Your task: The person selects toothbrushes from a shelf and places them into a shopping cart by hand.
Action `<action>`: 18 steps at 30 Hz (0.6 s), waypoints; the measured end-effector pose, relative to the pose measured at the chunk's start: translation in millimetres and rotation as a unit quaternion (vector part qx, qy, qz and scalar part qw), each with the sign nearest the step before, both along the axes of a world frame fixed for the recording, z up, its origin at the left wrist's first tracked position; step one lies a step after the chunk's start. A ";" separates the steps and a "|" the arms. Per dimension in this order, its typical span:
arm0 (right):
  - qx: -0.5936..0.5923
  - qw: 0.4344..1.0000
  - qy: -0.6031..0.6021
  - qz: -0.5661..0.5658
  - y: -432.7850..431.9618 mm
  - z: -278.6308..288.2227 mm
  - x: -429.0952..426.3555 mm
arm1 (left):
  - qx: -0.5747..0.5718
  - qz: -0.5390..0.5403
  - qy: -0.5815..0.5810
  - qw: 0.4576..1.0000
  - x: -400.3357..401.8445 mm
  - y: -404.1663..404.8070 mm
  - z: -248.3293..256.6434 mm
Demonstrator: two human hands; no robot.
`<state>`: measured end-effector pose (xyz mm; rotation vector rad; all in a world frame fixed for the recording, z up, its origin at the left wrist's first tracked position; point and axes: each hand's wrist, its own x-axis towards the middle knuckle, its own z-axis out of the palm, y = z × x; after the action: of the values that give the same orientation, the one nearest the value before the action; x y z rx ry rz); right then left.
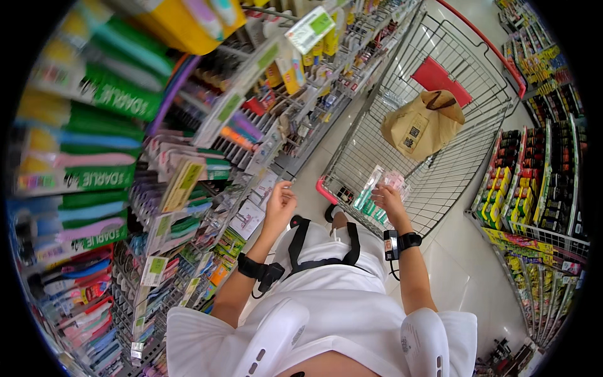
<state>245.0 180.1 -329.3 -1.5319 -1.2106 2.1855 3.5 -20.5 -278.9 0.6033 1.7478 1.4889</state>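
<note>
My left hand (281, 207) is raised beside the hanging toothbrush shelves, fingers loosely curled, with nothing seen in it. Over the near end of a wire shopping cart (452, 188) hovers my right hand (388, 202), fingers bent; whether it touches the packs below cannot be told. Under and beside it, green-and-white blister packs (365, 198) and a pink pack (395, 179) lie in the cart. A brown paper bag (433, 125) with a printed label stands farther in, near the cart's red flap (440, 81).
Darlie toothbrush packs (94, 160) hang close on the left, on racks with price tags (311, 29). Shelves of jars and yellow packs (494, 193) stand on the right. Glossy floor (452, 264) shows beside the cart. Its red handle (490, 40) is at the far end.
</note>
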 end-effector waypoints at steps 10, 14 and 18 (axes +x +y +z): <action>-0.103 0.981 -0.162 -0.031 -14.5 -121.3 94.3 | -0.177 -0.342 -0.051 0.922 69.9 116.6 -23.7; -0.153 0.972 -0.176 -0.039 -20.7 -155.6 111.0 | -0.200 -0.373 -0.013 0.906 97.2 141.6 -70.9; -0.142 0.971 -0.191 0.002 -13.7 -176.7 112.0 | -0.237 -0.393 -0.007 0.888 116.1 154.8 -111.7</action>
<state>357.0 166.5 -506.0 -2.1469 -1.0232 2.2083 119.6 134.3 -390.6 0.8832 1.4911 0.4803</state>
